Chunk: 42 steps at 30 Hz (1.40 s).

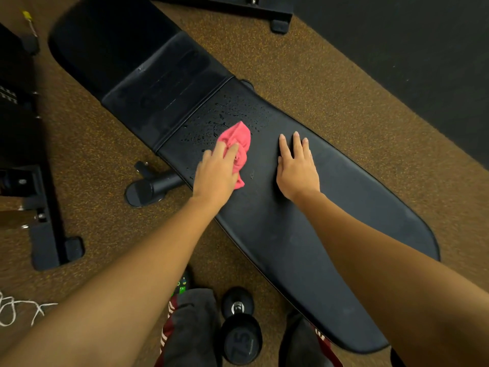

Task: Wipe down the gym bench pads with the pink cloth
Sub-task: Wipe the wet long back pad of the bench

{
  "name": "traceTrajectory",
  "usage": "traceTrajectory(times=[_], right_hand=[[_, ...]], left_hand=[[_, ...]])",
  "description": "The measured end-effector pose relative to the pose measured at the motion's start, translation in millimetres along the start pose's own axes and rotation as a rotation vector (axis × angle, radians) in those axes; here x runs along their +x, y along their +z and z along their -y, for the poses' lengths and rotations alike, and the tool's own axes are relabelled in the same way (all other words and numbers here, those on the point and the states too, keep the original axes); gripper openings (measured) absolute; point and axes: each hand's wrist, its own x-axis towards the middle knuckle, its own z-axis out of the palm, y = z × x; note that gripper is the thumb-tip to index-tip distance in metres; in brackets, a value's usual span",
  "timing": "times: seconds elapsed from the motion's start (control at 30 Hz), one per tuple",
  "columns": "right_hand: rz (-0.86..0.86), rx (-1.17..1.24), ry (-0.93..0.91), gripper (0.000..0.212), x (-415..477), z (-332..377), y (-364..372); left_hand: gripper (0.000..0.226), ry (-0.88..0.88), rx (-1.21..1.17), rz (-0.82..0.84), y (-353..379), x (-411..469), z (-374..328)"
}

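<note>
Left hand (215, 172) grips the bunched pink cloth (236, 144), fingers curled over it, pressing it onto the long black bench pad (317, 234) near the seam with the shorter pad (169, 91), at the edge of a patch of water droplets (230, 115). Right hand (297, 165) lies flat on the same long pad just beside the cloth, fingers straight and close together, holding nothing. A dumbbell (240, 329) marked 75 lies on the brown speckled floor (304, 75) between the person's legs, and the bench foot (148, 188) sticks out left of the pad.
</note>
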Motion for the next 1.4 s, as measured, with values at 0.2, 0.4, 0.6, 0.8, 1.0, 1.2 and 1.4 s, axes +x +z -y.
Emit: traceTrajectory(times=[0.2, 0.4, 0.6, 0.8, 1.0, 1.2, 1.4], right_hand=[[-0.023, 0.009, -0.005, 0.051, 1, 0, 2], [-0.04, -0.009, -0.038, 0.051, 2, -3, 2], [-0.029, -0.026, -0.033, 0.051, 2, -2, 3], [-0.03, -0.032, -0.041, 0.051, 2, -3, 0], [-0.01, -0.032, -0.025, 0.051, 1, -2, -2], [-0.009, -0.024, -0.006, 0.052, 0, 2, -2], [-0.053, -0.003, 0.005, 0.052, -4, 12, -3]], left_hand=[[0.064, 0.136, 0.056, 0.075, 14, -26, -2], [0.057, 0.012, -0.018, 0.041, 4, 2, 3], [0.058, 0.239, -0.063, 0.147, 17, -24, -17], [0.056, 0.207, 0.11, 0.046, 11, -9, -9], [0.057, 0.023, 0.047, 0.038, 1, 0, -6], [0.059, 0.123, 0.03, 0.07, 13, -21, -8], [0.055, -0.055, -0.099, -0.082, 5, -15, 11]])
